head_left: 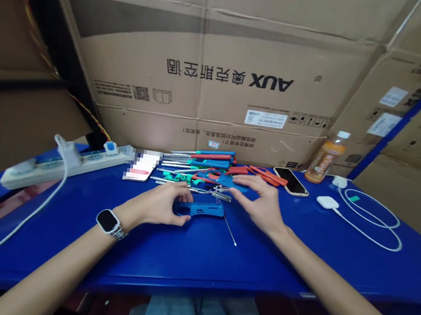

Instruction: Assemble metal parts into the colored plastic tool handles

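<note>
My left hand (pixel 161 205), with a smartwatch on its wrist, is closed around the left end of a blue plastic part (pixel 199 210) that lies on the blue table (pixel 194 261). My right hand (pixel 261 203) rests just right of that part, fingers stretched toward a small metal piece (pixel 224 196); its fingertips are near the piece and nothing shows in its grip. A thin metal rod (pixel 230 230) lies on the table between my hands.
Behind my hands lies a pile of red, blue and green plastic parts and rods (pixel 201 166). A power strip (pixel 66 158), a phone (pixel 291 181), an orange drink bottle (pixel 325 159), a white charger with cable (pixel 364 219) and a card (pixel 143 165) sit around. Cardboard boxes (pixel 224 69) stand behind.
</note>
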Tool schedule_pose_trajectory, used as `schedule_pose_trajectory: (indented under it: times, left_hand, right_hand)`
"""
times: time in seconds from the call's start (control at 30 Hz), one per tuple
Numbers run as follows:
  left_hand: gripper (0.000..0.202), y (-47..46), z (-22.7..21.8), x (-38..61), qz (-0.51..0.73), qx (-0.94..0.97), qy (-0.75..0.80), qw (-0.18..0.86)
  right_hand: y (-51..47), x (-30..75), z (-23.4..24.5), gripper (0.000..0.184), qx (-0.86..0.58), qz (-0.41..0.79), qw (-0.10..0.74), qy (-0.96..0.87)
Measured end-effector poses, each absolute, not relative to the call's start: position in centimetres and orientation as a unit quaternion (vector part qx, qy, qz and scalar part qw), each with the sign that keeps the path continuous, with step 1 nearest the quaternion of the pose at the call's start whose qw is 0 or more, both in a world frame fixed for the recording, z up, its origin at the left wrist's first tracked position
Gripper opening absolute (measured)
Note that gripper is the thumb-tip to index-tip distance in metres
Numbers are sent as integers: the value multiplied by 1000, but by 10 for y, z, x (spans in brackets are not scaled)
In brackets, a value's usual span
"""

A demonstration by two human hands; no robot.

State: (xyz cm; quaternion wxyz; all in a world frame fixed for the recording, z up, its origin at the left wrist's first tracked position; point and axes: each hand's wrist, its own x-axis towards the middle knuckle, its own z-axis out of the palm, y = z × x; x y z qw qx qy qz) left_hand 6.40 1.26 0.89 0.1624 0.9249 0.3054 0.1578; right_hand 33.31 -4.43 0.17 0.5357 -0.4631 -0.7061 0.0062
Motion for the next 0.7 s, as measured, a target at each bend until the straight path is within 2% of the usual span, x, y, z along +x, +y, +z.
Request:
schedule_pose_trajectory:
  times: [0.1,0.23,0.37,0.5,0.7]
  left_hand:
    - [35,13,3,57,148,919,320,176]
    - [34,20,2,47,193,907,328,179]
    - [22,31,-1,39,257,897,325,152]
    - [11,39,-3,40,242,907,325,114]
    - [12,53,3,54,158,924,347,-3]
  right_hand:
    - [-34,310,-8,13,-434,123,513,-730]
    - [-16,303,-19,15,-424,173,506,-731]
    - [-1,309,-19,15,-421,161,508,-734]
    - [11,314,-18,15,-443,131,516,-721]
    - [32,318,-26,15,-481,33,409,-775]
